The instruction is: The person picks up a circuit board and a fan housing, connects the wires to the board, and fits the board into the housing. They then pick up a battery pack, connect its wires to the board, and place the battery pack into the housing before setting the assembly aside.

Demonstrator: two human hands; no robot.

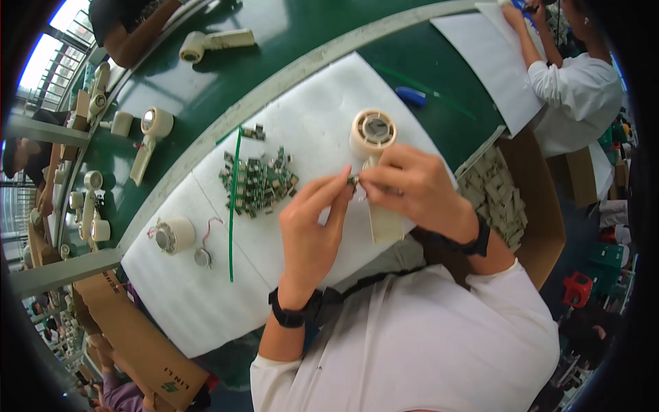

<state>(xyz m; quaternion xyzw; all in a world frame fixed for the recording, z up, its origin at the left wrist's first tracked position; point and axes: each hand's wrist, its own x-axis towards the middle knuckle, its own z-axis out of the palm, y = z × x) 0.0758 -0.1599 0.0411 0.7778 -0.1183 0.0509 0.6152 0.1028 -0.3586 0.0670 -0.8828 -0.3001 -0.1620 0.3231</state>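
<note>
A small circuit board (353,180) is pinched between the fingertips of my left hand (310,223) and my right hand (424,184); both hands are closed on it. Just beneath lies a cream handheld fan (374,130), its round head pointing away from me and its open handle shell (386,223) partly hidden by my right hand. Left of my hands, a pile of green circuit boards (264,184) rests on the white foam sheet (309,103). A long green strip (235,206) lies across the pile's left part.
Farther left sit a cream fan head (176,235) and a small round motor (202,257) with red wires. A blue tool (410,96) lies beyond the sheet. On my right stands a cardboard box (542,206) of cream plastic parts. Fans lie on the green belt (288,27); co-workers sit around.
</note>
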